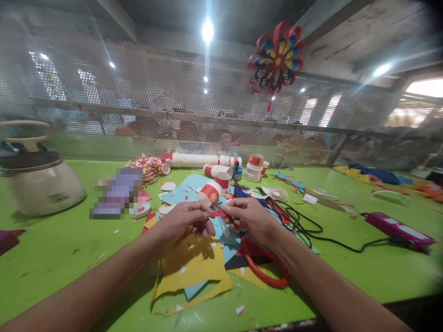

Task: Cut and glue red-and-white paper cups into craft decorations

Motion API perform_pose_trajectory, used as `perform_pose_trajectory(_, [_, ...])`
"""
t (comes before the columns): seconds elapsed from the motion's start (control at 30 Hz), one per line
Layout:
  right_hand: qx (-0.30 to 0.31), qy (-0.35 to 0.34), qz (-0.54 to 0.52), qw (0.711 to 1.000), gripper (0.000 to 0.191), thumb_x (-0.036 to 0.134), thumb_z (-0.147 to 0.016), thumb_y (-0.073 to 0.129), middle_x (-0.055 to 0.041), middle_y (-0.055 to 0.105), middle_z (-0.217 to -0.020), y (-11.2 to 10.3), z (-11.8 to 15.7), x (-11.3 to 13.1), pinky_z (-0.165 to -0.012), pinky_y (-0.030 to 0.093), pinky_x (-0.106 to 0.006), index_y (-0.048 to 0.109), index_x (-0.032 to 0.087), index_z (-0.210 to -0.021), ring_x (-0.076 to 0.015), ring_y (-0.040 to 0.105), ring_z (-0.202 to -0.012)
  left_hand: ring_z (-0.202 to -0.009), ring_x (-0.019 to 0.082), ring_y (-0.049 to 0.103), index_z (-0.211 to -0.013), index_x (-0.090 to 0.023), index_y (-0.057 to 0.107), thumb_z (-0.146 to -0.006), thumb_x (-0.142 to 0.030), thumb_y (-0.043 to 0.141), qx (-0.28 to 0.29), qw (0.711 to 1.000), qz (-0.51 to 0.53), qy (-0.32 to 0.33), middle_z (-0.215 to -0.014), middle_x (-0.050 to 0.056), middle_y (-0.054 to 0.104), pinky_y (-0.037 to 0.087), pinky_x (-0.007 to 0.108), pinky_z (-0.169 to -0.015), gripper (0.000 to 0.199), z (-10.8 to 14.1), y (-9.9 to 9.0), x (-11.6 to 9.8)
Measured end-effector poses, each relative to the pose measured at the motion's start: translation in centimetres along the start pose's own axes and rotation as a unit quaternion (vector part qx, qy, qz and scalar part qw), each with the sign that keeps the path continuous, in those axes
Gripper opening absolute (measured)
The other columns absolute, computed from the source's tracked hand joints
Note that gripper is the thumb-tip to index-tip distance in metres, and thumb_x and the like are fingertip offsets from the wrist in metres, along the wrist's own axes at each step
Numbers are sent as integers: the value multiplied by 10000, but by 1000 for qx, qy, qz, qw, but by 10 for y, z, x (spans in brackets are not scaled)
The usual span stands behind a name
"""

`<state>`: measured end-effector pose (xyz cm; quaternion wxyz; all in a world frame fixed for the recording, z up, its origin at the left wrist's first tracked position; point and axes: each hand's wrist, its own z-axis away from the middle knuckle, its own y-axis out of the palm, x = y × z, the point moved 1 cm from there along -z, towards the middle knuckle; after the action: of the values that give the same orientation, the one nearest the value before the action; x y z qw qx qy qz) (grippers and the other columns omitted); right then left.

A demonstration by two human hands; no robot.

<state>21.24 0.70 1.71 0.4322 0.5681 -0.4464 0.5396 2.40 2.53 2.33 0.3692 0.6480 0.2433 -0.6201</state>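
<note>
Between my two hands a small red strip (217, 214) is stretched above the paper pile. My left hand (188, 220) pinches its left end, and my right hand (247, 216) pinches the right end. Just beyond them, red-and-white paper cups (210, 192) lie and stand on light blue paper (187, 186). Yellow paper (194, 265) with small scraps spreads below my hands. Scissors with a red handle (265, 267) lie beside my right wrist, their blades partly hidden.
On the green table (114, 272) are a large kettle (41, 189) at the left, a white roll (204, 160) at the back, a purple power strip (399, 229) with a black cable at the right, and a blue bottle (237, 173). A paper flower (278, 60) hangs above.
</note>
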Motion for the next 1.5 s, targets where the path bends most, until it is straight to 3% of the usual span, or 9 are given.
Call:
perform_pose_trajectory(0.2, [2,-19,21,1000,247,262,-867,646,77,566,-547,4,4,3,-446,374,-190,589,135,-664,-53,467,-422,-609,129,638,-771,-132,586,-817,-265,621,-59,995,77,8,-715,105,738,436,208,-580,145,0,-2,-4])
perform_pose_trajectory(0.4, [0,-29,31,999,312,396,-798,693,47,591,-540,7,5,4,-451,345,-208,602,139,-647,-63,473,-429,-623,143,626,-754,-122,607,-849,-311,562,-57,987,145,26,-703,99,728,449,243,-619,217,0,0,-7])
perform_pose_trajectory(0.63, [-11,-56,43,997,355,496,-742,696,31,595,-547,14,9,7,-459,356,-239,613,165,-645,-78,469,-431,-669,101,593,-758,-128,634,-735,-234,729,-58,992,80,73,-701,25,686,426,215,-675,144,0,2,-4])
perform_pose_trajectory(1.1, [-18,-58,123,991,390,549,-759,619,19,578,-549,19,10,6,-457,380,-254,597,181,-630,-97,471,-436,-643,107,590,-742,-110,633,-705,-218,752,-61,996,47,43,-688,21,641,435,220,-610,165,1,4,-3])
perform_pose_trajectory(1.33, [-90,-104,267,954,363,435,-895,510,57,506,-539,8,6,11,-460,356,-228,547,175,-644,-84,439,-445,-640,109,600,-750,-117,616,-735,-227,733,-76,995,51,47,-690,33,654,454,225,-619,161,-1,-5,-5])
perform_pose_trajectory(1.5, [-54,-96,425,899,272,315,-878,499,0,567,-589,2,23,37,-511,363,-265,621,177,-678,-131,490,-533,-661,124,621,-734,-119,619,-712,-227,749,-73,994,48,60,-731,45,675,463,233,-628,170,1,-5,-7])
